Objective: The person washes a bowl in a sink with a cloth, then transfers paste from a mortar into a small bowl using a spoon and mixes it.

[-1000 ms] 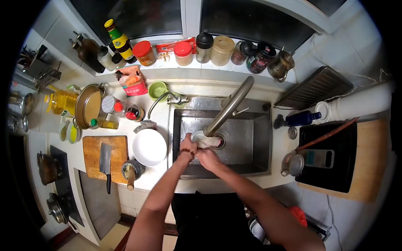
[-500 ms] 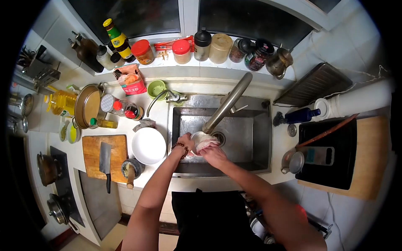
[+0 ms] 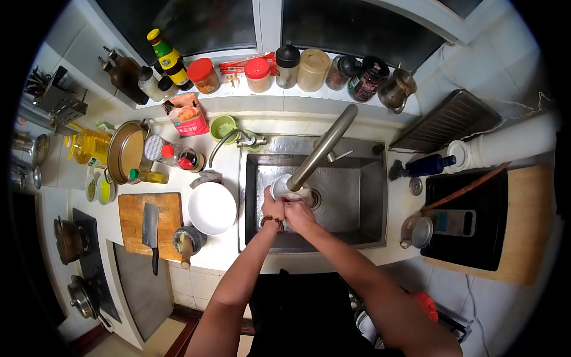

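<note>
Over the left part of the metal sink (image 3: 351, 229), my left hand (image 3: 273, 207) grips a small white bowl (image 3: 279, 187) by its near left side. The end of the tap (image 3: 321, 152) is right above it. Close beside, my right hand (image 3: 299, 213) is closed around a soft white-and-reddish piece (image 3: 304, 194); whether it is meat or cloth I cannot tell. The two hands touch near the thumbs, and their fingers are partly hidden.
Left of the sink stand a large white bowl (image 3: 212, 208), a mortar with a pestle (image 3: 186, 253) and a cutting board (image 3: 131, 208) bearing a cleaver (image 3: 150, 226). A black tray (image 3: 458, 250) lies to the right. Jars and bottles line the windowsill (image 3: 235, 92).
My left hand has moved slightly right and turned, bringing the small bowl under the tap. The soft piece is now mostly covered by my right hand and the tap.
</note>
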Action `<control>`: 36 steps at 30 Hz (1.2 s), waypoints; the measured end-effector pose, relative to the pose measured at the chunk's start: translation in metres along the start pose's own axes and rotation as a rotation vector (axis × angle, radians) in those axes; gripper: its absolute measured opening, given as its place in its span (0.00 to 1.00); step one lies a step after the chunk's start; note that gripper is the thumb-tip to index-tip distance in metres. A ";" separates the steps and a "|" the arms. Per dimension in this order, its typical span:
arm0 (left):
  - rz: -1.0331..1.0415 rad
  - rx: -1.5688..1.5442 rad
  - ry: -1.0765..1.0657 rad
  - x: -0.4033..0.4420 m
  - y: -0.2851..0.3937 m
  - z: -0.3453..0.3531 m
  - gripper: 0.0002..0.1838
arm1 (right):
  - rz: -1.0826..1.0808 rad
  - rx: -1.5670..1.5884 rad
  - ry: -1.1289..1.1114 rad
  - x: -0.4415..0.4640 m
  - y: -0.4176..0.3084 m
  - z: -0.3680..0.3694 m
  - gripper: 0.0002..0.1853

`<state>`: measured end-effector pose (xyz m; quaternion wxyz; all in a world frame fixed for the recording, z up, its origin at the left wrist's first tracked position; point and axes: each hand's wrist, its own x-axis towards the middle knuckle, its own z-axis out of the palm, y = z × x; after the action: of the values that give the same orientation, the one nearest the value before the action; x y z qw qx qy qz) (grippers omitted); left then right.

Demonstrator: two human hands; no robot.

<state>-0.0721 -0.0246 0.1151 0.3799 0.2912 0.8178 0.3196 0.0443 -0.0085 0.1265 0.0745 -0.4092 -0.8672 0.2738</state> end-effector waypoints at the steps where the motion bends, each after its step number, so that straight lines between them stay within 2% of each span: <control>1: -0.016 -0.038 -0.006 0.003 0.000 -0.001 0.27 | 0.003 0.001 0.001 -0.005 -0.002 -0.002 0.11; 2: -0.017 -0.039 -0.005 0.009 -0.001 -0.007 0.27 | -0.077 0.026 0.101 -0.012 -0.003 -0.004 0.09; 4: 0.009 0.229 -0.157 0.026 -0.003 -0.027 0.27 | -0.243 0.109 0.265 -0.019 -0.001 -0.009 0.07; 5: 0.009 0.235 -0.155 0.027 -0.003 -0.030 0.27 | -0.242 0.114 0.268 -0.023 0.000 -0.013 0.07; 7: -0.161 0.076 -0.252 0.018 0.009 -0.037 0.27 | -0.272 0.188 0.309 -0.027 -0.005 -0.037 0.08; 8: 0.004 0.041 -0.183 0.011 0.000 -0.030 0.28 | -0.164 0.276 0.328 -0.024 0.008 -0.025 0.12; 9: 0.006 0.039 -0.183 0.008 0.001 -0.028 0.28 | -0.165 0.273 0.329 -0.020 0.006 -0.032 0.12; 11: -0.135 -0.237 -0.205 0.002 0.001 -0.025 0.29 | 0.335 0.299 0.374 -0.020 0.000 -0.044 0.15; 13: -0.168 -0.234 -0.241 0.001 0.013 -0.034 0.29 | 0.293 0.272 0.430 -0.021 0.009 -0.033 0.15; 15: -0.097 -0.074 -0.382 0.001 0.018 -0.043 0.29 | 0.384 0.311 0.418 -0.023 0.014 -0.026 0.19; 16: -0.099 -0.075 -0.379 0.004 0.014 -0.045 0.29 | 0.381 0.312 0.416 -0.024 0.016 -0.025 0.19; 18: -0.124 -0.089 -0.503 0.007 0.014 -0.048 0.30 | 0.363 0.626 0.500 -0.021 0.021 -0.026 0.21; 19: -0.123 -0.090 -0.500 0.006 0.020 -0.050 0.30 | 0.360 0.627 0.500 -0.019 0.025 -0.028 0.21; 21: -0.090 0.045 -0.578 0.002 0.035 -0.055 0.31 | 0.307 0.495 0.356 -0.017 0.031 -0.034 0.21; 22: -0.085 0.043 -0.575 -0.003 0.032 -0.048 0.31 | 0.302 0.494 0.359 -0.013 0.022 -0.048 0.21; 24: 0.175 0.006 -0.131 -0.025 0.018 -0.026 0.32 | 0.638 0.458 0.208 -0.011 0.004 -0.071 0.19; 25: 0.129 -0.110 -0.020 -0.037 0.021 -0.018 0.32 | 0.632 0.457 0.211 -0.011 0.009 -0.065 0.19; 27: 0.067 -0.081 -0.015 -0.044 0.024 -0.023 0.30 | 0.408 0.360 0.355 -0.014 0.022 -0.048 0.17; 28: 0.069 -0.019 -0.173 -0.036 0.025 -0.032 0.30 | 0.413 0.358 0.365 -0.016 0.023 -0.056 0.17; 30: 0.133 0.162 -0.419 -0.021 0.029 -0.045 0.30 | 0.323 0.514 0.223 -0.025 0.025 -0.069 0.18; 33: 0.072 0.064 -0.362 -0.012 0.043 -0.046 0.30 | 0.436 0.392 0.330 -0.018 0.011 -0.069 0.18; 34: 0.073 -0.038 -0.285 -0.017 0.036 -0.043 0.32 | 0.451 0.393 0.345 -0.015 0.004 -0.074 0.18; 35: 0.077 -0.027 -0.306 -0.017 0.027 -0.040 0.32 | 0.586 0.558 0.249 -0.017 -0.004 -0.079 0.18; 36: 0.110 -0.092 -0.238 -0.014 0.018 -0.034 0.32 | 0.715 0.720 0.151 -0.019 -0.012 -0.085 0.18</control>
<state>-0.0875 -0.0339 0.1517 0.4692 0.3537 0.7341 0.3404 0.0789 0.0061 0.2059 0.1751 -0.6472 -0.5159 0.5332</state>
